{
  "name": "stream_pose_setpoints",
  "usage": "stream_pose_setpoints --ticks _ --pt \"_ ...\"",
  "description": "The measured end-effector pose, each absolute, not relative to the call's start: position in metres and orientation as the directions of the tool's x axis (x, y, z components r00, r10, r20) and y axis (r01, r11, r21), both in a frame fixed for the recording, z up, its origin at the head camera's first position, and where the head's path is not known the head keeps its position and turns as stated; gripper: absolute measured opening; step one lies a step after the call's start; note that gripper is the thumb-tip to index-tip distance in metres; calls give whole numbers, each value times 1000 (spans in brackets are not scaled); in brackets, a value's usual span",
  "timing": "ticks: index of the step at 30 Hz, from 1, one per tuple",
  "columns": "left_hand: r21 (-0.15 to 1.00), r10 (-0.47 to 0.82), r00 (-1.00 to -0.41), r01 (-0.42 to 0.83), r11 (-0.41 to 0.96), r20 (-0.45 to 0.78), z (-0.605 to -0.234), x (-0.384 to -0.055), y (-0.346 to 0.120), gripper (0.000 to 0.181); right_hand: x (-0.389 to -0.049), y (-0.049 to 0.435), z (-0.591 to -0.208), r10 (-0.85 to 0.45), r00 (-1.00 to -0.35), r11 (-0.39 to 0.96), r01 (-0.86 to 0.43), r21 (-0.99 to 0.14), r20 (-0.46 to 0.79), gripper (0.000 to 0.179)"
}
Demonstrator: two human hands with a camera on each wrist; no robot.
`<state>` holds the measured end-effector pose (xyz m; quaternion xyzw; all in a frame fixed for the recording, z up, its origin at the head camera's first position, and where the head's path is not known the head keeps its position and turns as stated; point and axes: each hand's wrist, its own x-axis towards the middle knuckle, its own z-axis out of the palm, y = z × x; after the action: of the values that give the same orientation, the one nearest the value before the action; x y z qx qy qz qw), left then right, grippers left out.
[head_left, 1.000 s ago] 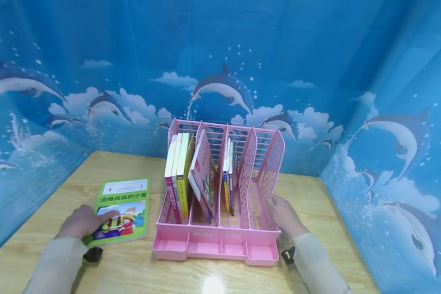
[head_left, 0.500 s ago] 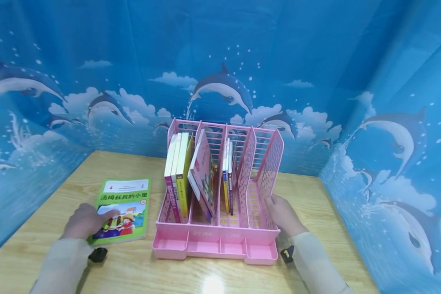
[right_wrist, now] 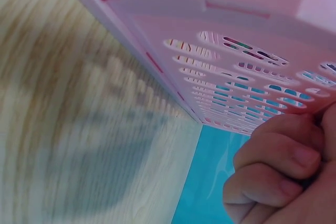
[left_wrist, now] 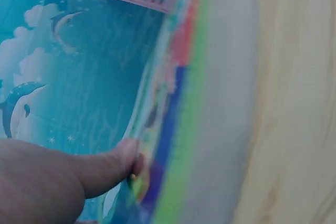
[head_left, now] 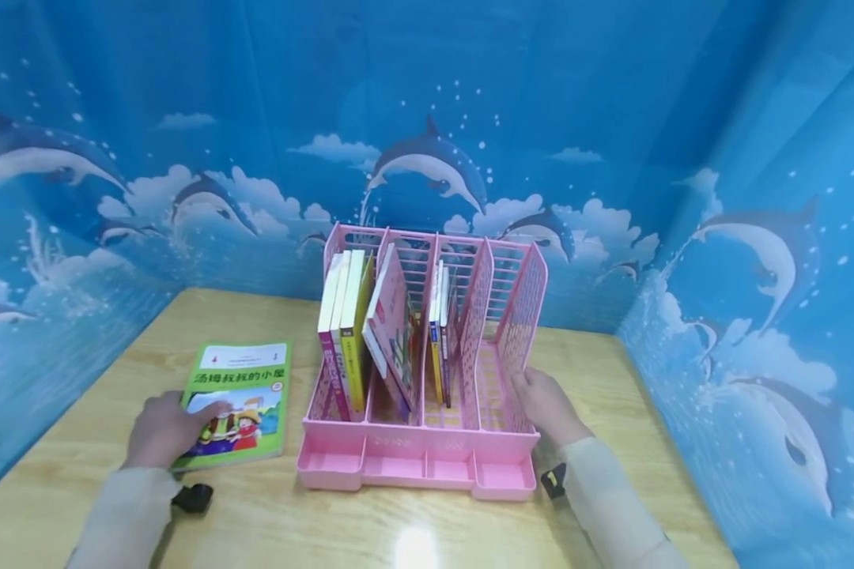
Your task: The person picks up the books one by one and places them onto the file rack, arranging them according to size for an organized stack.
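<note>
A green-bordered children's book (head_left: pixel 238 378) lies face up on the wooden table, left of the pink desktop book rack (head_left: pixel 416 435). My left hand (head_left: pixel 167 429) grips its lower left edge, thumb across the printed cover; the other fingers are mostly hidden. Close up in the left wrist view, the thumb (left_wrist: pixel 107 169) presses on the book (left_wrist: pixel 181 119). At the rack's right side, my right hand (head_left: pixel 546 407) holds the outer panel. The right wrist view shows its curled fingers (right_wrist: pixel 278 153) against the perforated side panel (right_wrist: pixel 231 85).
Upright books (head_left: pixel 341 340) fill the rack's left compartment, a pink-covered book (head_left: pixel 391 316) leans in the second, and thin books (head_left: pixel 440 332) stand in the third. Shallow trays (head_left: pixel 398 468) run along the rack's front. A blue dolphin-print curtain (head_left: pixel 427 95) surrounds the wooden table (head_left: pixel 313 533).
The head view has shifted slightly, so the rack sits a little higher in it. The left hand has crept slightly right along the book; the right hand keeps its place at the rack.
</note>
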<state>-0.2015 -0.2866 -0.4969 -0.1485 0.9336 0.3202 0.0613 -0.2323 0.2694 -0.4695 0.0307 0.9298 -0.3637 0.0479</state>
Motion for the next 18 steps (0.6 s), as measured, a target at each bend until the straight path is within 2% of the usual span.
stream_pose_setpoints --ticks 5,8,14,16,18 --pt "692 -323 -915 -396 603 -241 -487 -194 -283 95 -236 271 -468 18 -993 718 94 -690 -117 60" --pt "764 -381 -902 -390 514 -204 -478 -188 -275 87 -237 272 -467 14 -993 720 90 -688 -115 60" --pt "883 -476 -879 -223 412 0 -467 -170 -249 56 -235 272 -467 -1 -993 736 77 -672 -114 60" --pt "891 -450 -890 -141 432 77 -466 -167 -241 52 -235 271 -468 0 -994 738 75 -671 -111 59" --pt "873 -365 -921 -66 482 132 -465 -162 -235 51 -235 271 -469 3 -994 730 79 -678 -112 60"
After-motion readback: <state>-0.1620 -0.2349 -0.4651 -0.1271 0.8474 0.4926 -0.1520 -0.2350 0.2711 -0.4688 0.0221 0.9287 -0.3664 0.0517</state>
